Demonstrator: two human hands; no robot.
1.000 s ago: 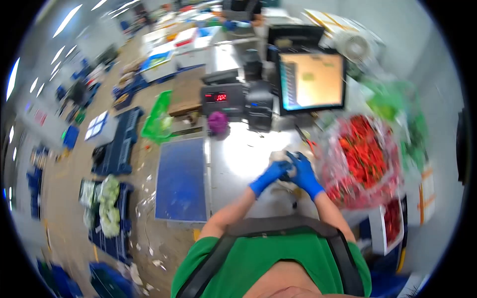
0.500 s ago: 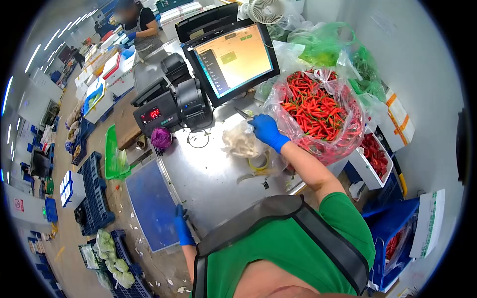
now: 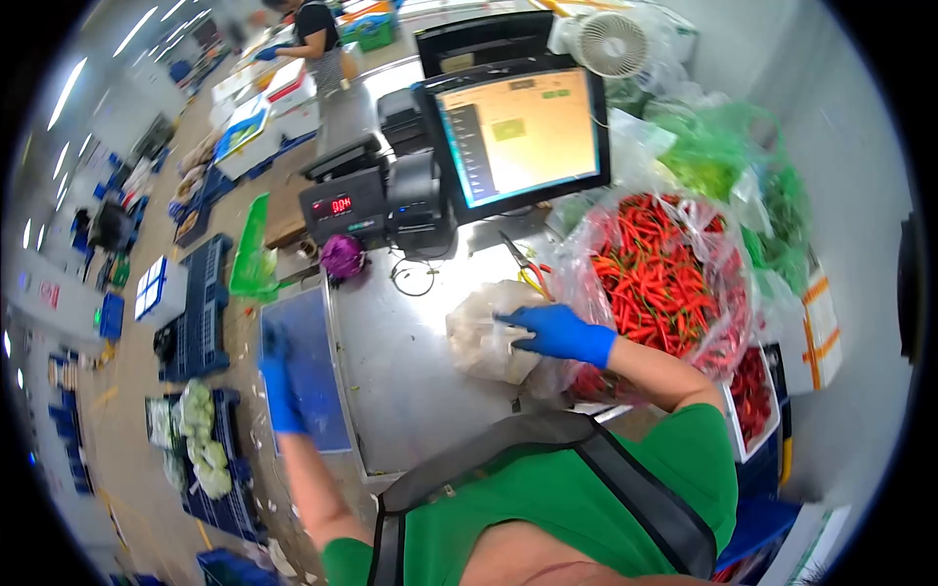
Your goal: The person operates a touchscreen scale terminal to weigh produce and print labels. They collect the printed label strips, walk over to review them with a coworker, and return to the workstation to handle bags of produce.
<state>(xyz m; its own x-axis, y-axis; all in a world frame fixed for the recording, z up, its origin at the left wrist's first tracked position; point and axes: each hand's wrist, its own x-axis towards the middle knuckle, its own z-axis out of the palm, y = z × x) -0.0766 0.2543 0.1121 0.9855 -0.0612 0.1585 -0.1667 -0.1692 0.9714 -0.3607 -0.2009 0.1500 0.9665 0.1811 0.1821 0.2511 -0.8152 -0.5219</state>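
My right hand [image 3: 559, 332], in a blue glove, is on a bunch of whitish plastic bags [image 3: 479, 337] on the metal table [image 3: 391, 371]; its fingers appear closed on the plastic. Just beyond it lie scissors [image 3: 528, 269] with dark blades and yellow-orange handles. To the right of this hand stands a large clear bag of red chillies [image 3: 655, 283]. My left hand [image 3: 280, 386], gloved in blue too, is above the blue panel [image 3: 313, 381] at the table's left. Motion smears its fingers, and nothing in it can be made out.
A lit touchscreen [image 3: 518, 137] and a scale display [image 3: 340, 205] stand at the back, with a red cabbage [image 3: 342, 256] before them. Green bags [image 3: 723, 146] and a fan [image 3: 613, 44] are at the back right. Another person [image 3: 318, 44] works far off, back left.
My right hand has moved from beside the scissors back onto the plastic bags, leaving the scissors on the table. My left hand has moved out over the blue panel. The view has shifted.
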